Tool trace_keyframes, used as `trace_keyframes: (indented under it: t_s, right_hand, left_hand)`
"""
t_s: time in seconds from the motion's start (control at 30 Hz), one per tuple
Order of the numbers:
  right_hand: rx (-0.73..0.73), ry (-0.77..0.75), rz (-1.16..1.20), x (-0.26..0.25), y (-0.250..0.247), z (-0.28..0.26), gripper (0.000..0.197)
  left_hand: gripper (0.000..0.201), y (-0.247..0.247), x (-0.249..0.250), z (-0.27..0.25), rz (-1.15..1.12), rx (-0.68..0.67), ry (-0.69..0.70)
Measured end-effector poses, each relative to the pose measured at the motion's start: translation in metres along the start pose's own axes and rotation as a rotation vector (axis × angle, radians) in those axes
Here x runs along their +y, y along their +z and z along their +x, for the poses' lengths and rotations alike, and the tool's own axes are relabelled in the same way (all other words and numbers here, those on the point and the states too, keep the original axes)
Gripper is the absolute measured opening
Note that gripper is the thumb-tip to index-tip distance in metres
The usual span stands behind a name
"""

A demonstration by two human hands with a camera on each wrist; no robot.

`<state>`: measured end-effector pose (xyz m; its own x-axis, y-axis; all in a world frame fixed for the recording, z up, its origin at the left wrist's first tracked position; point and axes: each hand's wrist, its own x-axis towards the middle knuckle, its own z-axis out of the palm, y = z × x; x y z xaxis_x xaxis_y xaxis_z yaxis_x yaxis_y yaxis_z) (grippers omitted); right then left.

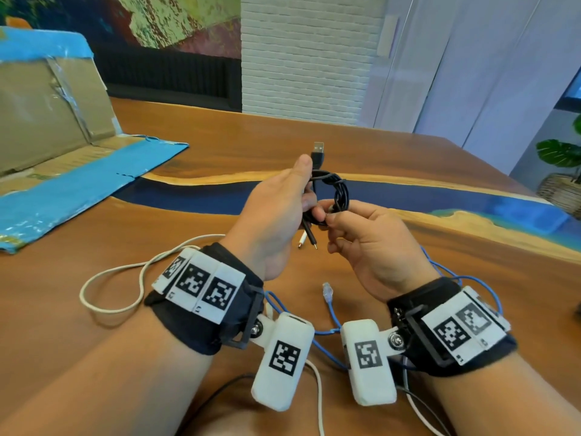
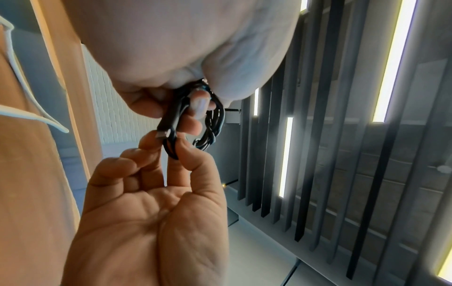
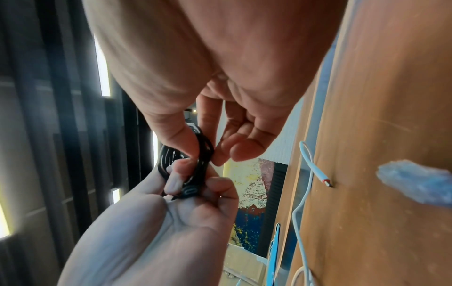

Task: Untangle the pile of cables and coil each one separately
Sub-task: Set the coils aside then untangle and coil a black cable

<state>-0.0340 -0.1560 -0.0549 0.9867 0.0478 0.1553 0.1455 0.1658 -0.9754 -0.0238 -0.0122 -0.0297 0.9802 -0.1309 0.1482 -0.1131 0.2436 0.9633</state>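
Black cable coiled, held above surface

Black cable [image 1: 333, 191] sits in a small coil between both hands. Left hand [image 1: 270, 212] grips the coil, USB plug [image 1: 318, 152] sticking up. Right hand [image 1: 371, 243] fingers [image 2: 188, 152] pinch a strand, apparently near the small plug. White cable [image 1: 113, 275] and blue cable [image 1: 330, 313] lie loose on the surface [image 1: 408, 158].

Wooden table [image 1: 408, 171] with blue resin streak, flattened blue-taped cardboard [image 1: 63, 146] at left, potted plant [image 1: 562, 158] far right
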Motion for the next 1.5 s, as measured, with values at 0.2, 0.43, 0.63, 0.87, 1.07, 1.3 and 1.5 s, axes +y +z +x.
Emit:
trace_keyframes:
  t_s: [0.2, 0.43, 0.63, 0.87, 1.07, 1.3, 1.5]
  right_hand:
    - [-0.036, -0.045, -0.034, 0.001, 0.006, -0.004, 0.019]
    - [-0.076, 0.003, -0.012, 0.002, 0.006, -0.004, 0.020]
    - [-0.108, 0.048, 0.012, 0.000, 0.001, -0.002, 0.027]
    - [-0.316, 0.085, 0.135, -0.003, 0.001, -0.007, 0.022]
    - [-0.478, 0.106, 0.101, -0.008, -0.011, -0.009, 0.022]
    - [-0.375, 0.089, 0.020, -0.003, -0.002, -0.009, 0.006]
    - [-0.187, 0.118, 0.121, -0.006, -0.002, -0.007, 0.034]
  left_hand:
    - [0.039, -0.004, 0.002, 0.003, -0.082, 0.019, -0.044]
    - [0.036, -0.001, -0.006, 0.006, -0.166, 0.034, -0.119]
    - [0.039, 0.000, -0.010, 0.006, -0.028, 0.141, -0.083]
    - [0.037, -0.002, -0.008, 0.005, -0.092, 0.104, -0.115]
    - [0.040, 0.000, -0.013, 0.002, -0.081, -0.028, -0.147]
    - [0.039, 0.000, -0.012, 0.001, -0.095, -0.036, -0.146]
    - [0.058, -0.002, -0.013, 0.006, -0.078, 0.017, -0.136]
